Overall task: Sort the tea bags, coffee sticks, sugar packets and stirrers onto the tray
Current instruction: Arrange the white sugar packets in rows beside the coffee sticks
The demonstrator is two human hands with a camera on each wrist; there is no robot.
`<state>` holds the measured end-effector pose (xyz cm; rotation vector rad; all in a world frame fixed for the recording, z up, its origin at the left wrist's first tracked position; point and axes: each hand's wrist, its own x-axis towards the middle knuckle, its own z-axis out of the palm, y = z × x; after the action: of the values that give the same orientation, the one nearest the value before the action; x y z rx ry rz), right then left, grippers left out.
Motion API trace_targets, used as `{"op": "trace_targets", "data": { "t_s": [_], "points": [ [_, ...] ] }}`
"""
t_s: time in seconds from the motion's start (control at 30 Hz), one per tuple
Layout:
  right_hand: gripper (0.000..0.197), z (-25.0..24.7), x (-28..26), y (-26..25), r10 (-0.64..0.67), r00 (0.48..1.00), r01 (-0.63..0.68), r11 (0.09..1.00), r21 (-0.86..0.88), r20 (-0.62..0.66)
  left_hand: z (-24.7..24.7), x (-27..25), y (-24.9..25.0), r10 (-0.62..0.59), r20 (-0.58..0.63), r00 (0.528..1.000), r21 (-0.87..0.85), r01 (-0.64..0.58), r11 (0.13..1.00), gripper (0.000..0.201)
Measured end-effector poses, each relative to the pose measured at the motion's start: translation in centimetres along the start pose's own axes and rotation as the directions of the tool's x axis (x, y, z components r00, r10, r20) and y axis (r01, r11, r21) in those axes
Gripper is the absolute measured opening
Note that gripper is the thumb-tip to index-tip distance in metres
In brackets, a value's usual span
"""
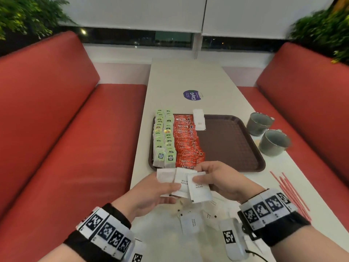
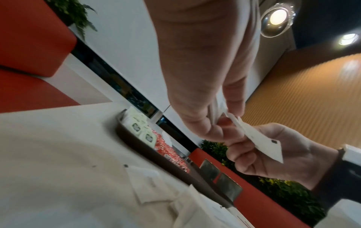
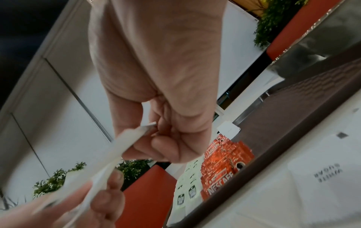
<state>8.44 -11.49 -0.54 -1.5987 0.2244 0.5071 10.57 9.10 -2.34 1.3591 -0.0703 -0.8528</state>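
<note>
I see left hand (image 1: 151,191) and right hand (image 1: 221,178) pinching three fanned sugar packets (image 1: 187,184). Tray (image 1: 236,148): two tea bag rows (image 1: 163,137), one coffee stick row (image 1: 187,140). Two mugs (image 1: 268,133) on counter (image 1: 188,76).

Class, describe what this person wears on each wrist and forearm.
Bare left hand and right hand. Each wrist carries a black strap under a white band printed with square black-and-white markers. A white marker-tagged device with a thin black cable hangs beneath the right wrist.

On your tray (image 1: 234,148), tea bags (image 1: 164,137) lie left, coffee sticks (image 1: 188,140) beside them; mugs (image 1: 266,135) stand right; stirrers (image 1: 290,193) nearer you.
</note>
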Motion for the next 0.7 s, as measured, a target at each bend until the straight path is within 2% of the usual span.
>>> {"op": "trace_targets", "data": {
  "t_s": [0.1,0.2,0.33,0.43,0.5,0.6,0.7],
  "points": [
    [0.014,-1.0,-0.5,-0.2,-0.076,0.988,0.078,0.997,0.015,-0.136,1.1,0.8,0.5,0.048,-0.054,0.997,-0.022,-0.049,0.999,0.029],
    [0.015,-3.1,-1.3,-0.5,-0.094,0.959,0.123,0.988,0.093,-0.268,2.0,1.6,0.9,0.049,-0.141,0.989,-0.109,-0.065,0.992,0.03],
    [0.017,-5.5,-2.0,-1.0,-0.121,0.958,0.169,0.97,0.173,-0.26,4.0,2.7,1.2,0.025,-0.139,0.99,-0.122,-0.043,0.992,0.028],
    [0.019,-6.3,-1.6,-1.3,-0.195,0.946,0.219,0.973,0.069,-0.26,6.1,3.6,1.5,0.022,-0.065,0.998,-0.123,-0.03,0.992,0.03],
    [0.019,-6.6,-1.1,-1.1,-0.238,0.935,0.244,0.97,-0.011,-0.264,7.5,4.2,1.7,0.038,-0.057,0.998,-0.133,-0.046,0.99,0.032],
    [0.017,-6.7,-0.4,-0.4,-0.268,0.93,0.255,0.963,-0.085,-0.252,9.1,5.2,1.5,0.061,-0.133,0.989,-0.114,-0.076,0.991,0.03],
    [0.014,-7.3,0.3,0.4,-0.225,0.939,0.235,0.972,0.008,-0.261,9.8,6.1,1.1,0.069,-0.259,0.963,-0.121,-0.103,0.987,0.028]
  ]
}}
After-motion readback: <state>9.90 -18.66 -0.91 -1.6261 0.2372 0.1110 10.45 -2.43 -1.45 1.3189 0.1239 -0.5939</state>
